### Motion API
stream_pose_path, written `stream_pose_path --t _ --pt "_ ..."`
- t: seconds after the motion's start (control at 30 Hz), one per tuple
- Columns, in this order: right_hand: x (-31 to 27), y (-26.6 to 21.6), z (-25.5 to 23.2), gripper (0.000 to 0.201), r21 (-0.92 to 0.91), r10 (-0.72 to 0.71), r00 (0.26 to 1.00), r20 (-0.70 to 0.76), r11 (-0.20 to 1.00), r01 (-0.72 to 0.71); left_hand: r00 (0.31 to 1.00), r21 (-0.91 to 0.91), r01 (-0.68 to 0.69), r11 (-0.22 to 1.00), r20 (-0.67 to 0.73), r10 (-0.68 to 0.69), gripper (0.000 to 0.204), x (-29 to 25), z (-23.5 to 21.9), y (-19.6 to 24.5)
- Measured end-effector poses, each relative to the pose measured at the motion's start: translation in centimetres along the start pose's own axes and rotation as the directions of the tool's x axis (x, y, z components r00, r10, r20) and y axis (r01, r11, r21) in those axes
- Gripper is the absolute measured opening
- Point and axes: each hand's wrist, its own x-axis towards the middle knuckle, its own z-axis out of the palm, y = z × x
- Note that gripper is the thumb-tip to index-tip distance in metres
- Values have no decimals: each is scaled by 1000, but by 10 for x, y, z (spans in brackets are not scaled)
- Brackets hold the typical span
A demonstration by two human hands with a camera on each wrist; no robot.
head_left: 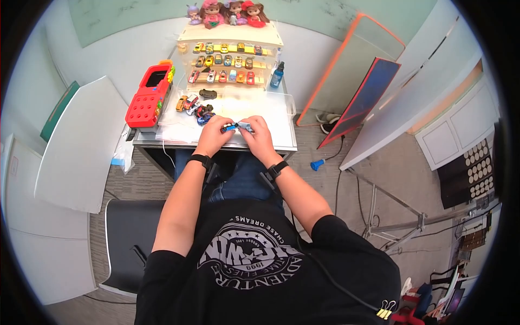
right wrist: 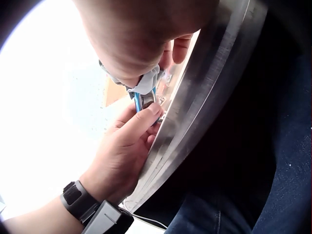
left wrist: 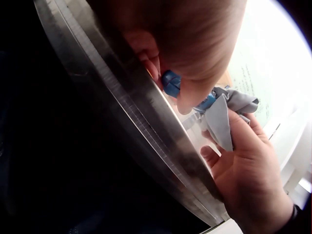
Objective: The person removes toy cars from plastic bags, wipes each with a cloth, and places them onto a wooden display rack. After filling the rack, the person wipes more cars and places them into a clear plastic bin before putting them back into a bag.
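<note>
Over the front edge of the white table [head_left: 276, 135], my left hand [head_left: 213, 136] grips a small blue toy car [head_left: 229, 128]. My right hand [head_left: 260, 140] pinches a grey cloth [head_left: 245, 127] against the car's other end. The left wrist view shows the cloth [left wrist: 218, 122] bunched and folded between the right hand's thumb and fingers, partly over the blue car [left wrist: 171, 84]. Seen from the right wrist, the left thumb lies along the car [right wrist: 146, 100], and the cloth [right wrist: 146, 84] covers its far end.
Several loose toy cars [head_left: 205, 112] lie left of the hands. Behind stands a tiered rack [head_left: 230, 35] with rows of toy cars and dolls [head_left: 236, 13] on top. A red toy case [head_left: 146, 111] sits at the left, a blue bottle [head_left: 277, 76] at the right.
</note>
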Motion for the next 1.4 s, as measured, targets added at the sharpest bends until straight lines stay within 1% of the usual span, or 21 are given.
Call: stream_pose_path --t 0.1,0.17,0.23,0.33,0.37,0.5,0.57,0.63,0.73,0.77,0.8,0.83,0.9,0.97,1.03,1.1,1.17,1.2,1.27,1.37,1.4 --pt "6 -14 4 23 71 -10 1000 -22 997 11 1000 -6 15 1000 0 -15 30 -1 -1 -2" --pt "13 -26 7 26 114 -51 998 47 992 46 998 80 -53 995 -29 55 29 -1 -1 -6" --pt "20 -34 9 27 124 -41 998 57 992 34 999 45 -43 998 -30 45 29 -1 -1 -7" --pt "27 -42 7 28 136 -29 997 68 990 19 997 74 75 994 2 -75 33 -1 0 -2" --pt "27 -43 6 28 142 -21 997 74 990 10 997 72 73 995 -4 -73 33 -2 1 -3" --pt "23 -39 6 31 101 -97 994 40 991 93 999 181 20 983 -30 -15 27 -3 4 -1" --pt "18 -34 8 31 60 -65 997 42 996 63 994 238 80 968 49 -94 25 -3 4 3" --pt "14 -29 10 29 77 -62 997 37 995 59 994 289 63 955 70 -87 27 -3 3 7" --pt "12 -32 8 29 47 -76 997 1 996 76 994 287 35 957 87 -63 32 -4 -2 17" --pt "12 -31 8 29 46 -84 996 1 995 84 996 214 42 976 71 -58 33 -4 -4 21" --pt "12 -30 7 27 49 -63 998 0 997 63 997 139 46 989 54 -55 33 -4 -4 24" --pt "13 -29 7 26 53 -44 999 -2 998 44 998 141 41 989 49 -48 33 -4 -5 24" --pt "14 -30 7 25 81 -9 1000 2 997 9 975 88 204 975 68 -210 35 -3 -8 23" --pt "14 -30 8 24 107 28 1000 6 994 -28 986 84 157 984 38 -161 37 -2 -3 8" --pt "12 -25 14 21 236 168 986 4 958 -164 987 83 154 985 28 -157 34 -2 0 0" --pt "8 -18 17 19 255 184 983 20 949 -183 989 78 143 987 26 -146 29 -2 0 0" --pt "2 -9 18 18 151 183 981 70 970 -192 999 103 44 994 11 -46 27 -2 1 -7" --pt "1 -3 17 18 149 181 981 71 970 -190 999 102 44 994 9 -45 27 -2 1 -6" --pt "2 2 12 18 -112 65 991 121 992 -51 996 9 76 997 38 -77 28 -2 -1 -4" --pt "8 -4 13 21 -44 135 984 116 991 -130 992 3 123 992 20 -124 26 -1 -1 -2" --pt "14 -20 12 21 -44 136 983 120 990 -131 992 1 127 992 18 -127 26 0 -1 -3"
